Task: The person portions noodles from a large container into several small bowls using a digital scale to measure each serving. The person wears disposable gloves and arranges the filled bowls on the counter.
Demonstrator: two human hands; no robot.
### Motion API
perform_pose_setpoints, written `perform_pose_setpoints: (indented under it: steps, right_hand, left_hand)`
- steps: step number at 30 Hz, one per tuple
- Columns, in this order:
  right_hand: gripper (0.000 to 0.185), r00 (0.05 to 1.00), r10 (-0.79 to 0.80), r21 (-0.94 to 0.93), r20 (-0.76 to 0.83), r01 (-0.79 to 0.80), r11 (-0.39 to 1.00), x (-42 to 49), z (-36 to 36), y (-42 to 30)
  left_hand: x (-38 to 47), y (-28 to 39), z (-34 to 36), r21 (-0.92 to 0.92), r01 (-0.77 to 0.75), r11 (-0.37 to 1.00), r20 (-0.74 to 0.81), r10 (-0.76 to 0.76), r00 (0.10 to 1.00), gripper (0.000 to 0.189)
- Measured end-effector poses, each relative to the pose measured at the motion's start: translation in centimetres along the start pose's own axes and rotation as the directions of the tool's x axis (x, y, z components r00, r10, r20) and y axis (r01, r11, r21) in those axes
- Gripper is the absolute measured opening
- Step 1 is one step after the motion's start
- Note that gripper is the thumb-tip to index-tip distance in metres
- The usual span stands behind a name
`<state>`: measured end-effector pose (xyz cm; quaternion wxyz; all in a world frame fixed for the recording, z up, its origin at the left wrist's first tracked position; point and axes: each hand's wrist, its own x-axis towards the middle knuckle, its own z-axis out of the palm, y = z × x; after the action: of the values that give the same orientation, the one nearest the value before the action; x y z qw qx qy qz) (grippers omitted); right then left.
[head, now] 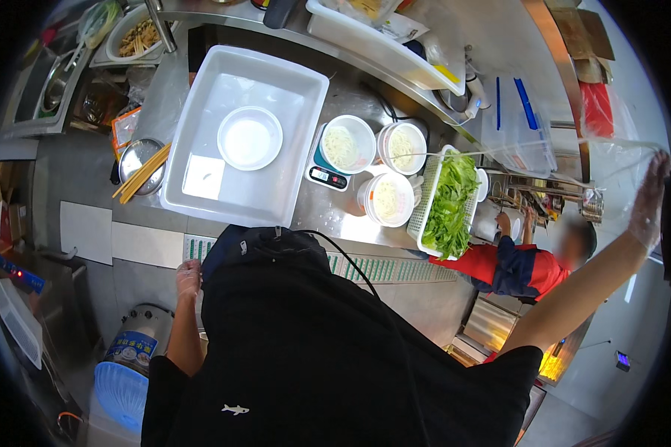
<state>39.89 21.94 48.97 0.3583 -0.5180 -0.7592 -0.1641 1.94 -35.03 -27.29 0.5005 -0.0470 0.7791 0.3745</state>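
Observation:
My right hand [648,201], in a clear plastic glove, is raised high at the far right and grips a long thin pale strand [509,149]. The strand stretches left towards a tub of white noodles [401,148]; whether it is a noodle I cannot tell. My left hand [189,279], also gloved, hangs beside my hip with its fingers curled and nothing visible in it. Another white tub with noodles [341,146] rests on a digital kitchen scale [327,177]. A third noodle tub [387,200], in a stack, stands nearer me.
A large white plastic tub [201,134] holds a round white bowl [250,138]. Leafy lettuce [452,204] fills a white basket [416,223]. Long yellowish sticks [142,172] lie across a metal bowl [140,159]. A shelf bin [380,50] overhangs the counter. A co-worker [514,268] stands at right.

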Motion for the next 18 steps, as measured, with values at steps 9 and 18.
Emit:
perform_pose_setpoints:
  steps: [9, 18]
  right_hand:
    - [0.034, 0.785, 0.339, 0.476, 0.519, -0.595, 0.648, -17.3, 18.8, -0.4]
    - [0.036, 0.612, 0.139, 0.318, 0.779, -0.576, 0.753, -39.4, 35.4, 3.3]
  left_hand:
    - [-0.5, -3.3, -0.6, 0.05, -0.069, 0.996, -0.025, 0.07, 0.997, 0.025]
    - [-3.2, -0.1, -1.7, 0.16, 0.018, 0.987, -0.108, -0.001, 0.994, 0.033]
